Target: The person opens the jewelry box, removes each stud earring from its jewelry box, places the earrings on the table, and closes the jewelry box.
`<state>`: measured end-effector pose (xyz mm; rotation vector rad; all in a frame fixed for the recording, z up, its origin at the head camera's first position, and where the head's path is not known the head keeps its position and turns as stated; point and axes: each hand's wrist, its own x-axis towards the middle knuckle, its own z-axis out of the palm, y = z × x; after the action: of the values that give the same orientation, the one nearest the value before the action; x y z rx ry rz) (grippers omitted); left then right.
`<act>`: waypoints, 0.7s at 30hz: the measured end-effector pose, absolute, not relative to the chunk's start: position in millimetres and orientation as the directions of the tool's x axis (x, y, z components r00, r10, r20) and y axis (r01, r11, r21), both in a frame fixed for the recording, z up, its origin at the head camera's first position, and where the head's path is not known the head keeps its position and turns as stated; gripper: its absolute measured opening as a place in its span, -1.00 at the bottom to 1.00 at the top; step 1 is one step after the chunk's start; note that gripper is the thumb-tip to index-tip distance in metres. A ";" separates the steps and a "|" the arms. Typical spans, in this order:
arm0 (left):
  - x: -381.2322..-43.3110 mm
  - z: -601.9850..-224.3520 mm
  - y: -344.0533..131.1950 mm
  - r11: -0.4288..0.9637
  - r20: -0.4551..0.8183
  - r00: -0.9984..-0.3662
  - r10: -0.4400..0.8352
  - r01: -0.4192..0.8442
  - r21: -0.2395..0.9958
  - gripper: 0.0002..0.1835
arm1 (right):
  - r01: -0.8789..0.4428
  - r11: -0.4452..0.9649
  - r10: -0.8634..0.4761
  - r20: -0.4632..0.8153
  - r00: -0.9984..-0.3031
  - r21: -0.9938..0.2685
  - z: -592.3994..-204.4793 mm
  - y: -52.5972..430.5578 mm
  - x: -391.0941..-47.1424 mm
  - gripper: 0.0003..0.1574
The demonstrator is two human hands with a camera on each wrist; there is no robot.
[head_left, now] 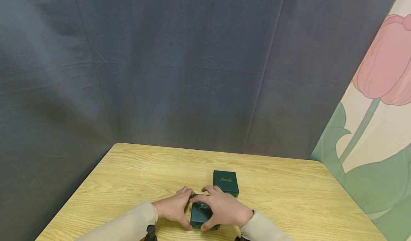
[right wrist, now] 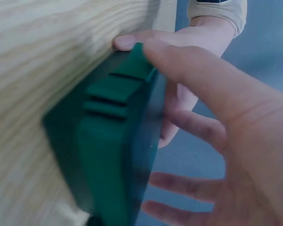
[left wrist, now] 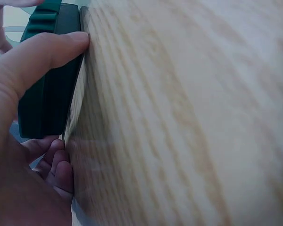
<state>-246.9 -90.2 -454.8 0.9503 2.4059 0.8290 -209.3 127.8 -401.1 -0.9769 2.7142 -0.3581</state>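
Observation:
A dark green jewelry box (head_left: 198, 215) with gold lettering on its lid lies on the wooden table between both hands. My left hand (head_left: 174, 206) holds it from the left, thumb at the near corner and fingers toward the far side. From above, my right hand (head_left: 226, 208) grips it between thumb and index finger and covers part of the lettering. A green ribbon bow (right wrist: 113, 89) on the box's side shows in the right wrist view, by the right thumb. The remaining right fingers stick out past the box. Whether the lid is raised, I cannot tell.
Just beyond the right hand sits a second dark green box (head_left: 226, 180) with similar gold lettering. The light wooden table (head_left: 154, 166) meets a dark grey cloth (head_left: 179, 73) behind, and a tulip-patterned cloth (head_left: 382, 127) hangs at the right.

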 end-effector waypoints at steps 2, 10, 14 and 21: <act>-247.6 -454.8 -90.0 0.586 -0.160 -0.674 0.721 0.471 0.660 -0.25 | -0.607 0.750 -0.653 -0.149 -0.743 -0.261 -398.9 123.2 -210.5 -0.14; -247.3 -454.7 -89.4 0.577 -0.165 -0.666 0.727 0.463 0.673 -0.25 | -0.646 0.741 -0.672 -0.179 -0.719 -0.185 -396.4 114.0 -214.5 -0.14; -247.5 -455.0 -88.3 0.578 -0.163 -0.664 0.730 0.473 0.665 -0.27 | -0.655 0.733 -0.680 -0.170 -0.713 -0.185 -396.3 114.6 -215.5 -0.18; -247.0 -451.3 -86.6 0.596 -0.169 -0.665 0.727 0.489 0.637 -0.27 | -0.659 0.730 -0.683 -0.162 -0.712 -0.183 -394.4 115.4 -216.2 -0.19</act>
<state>-247.0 -86.6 -451.3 0.9736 2.4119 0.7821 -216.2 115.4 -394.4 -1.0676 2.7152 -0.1642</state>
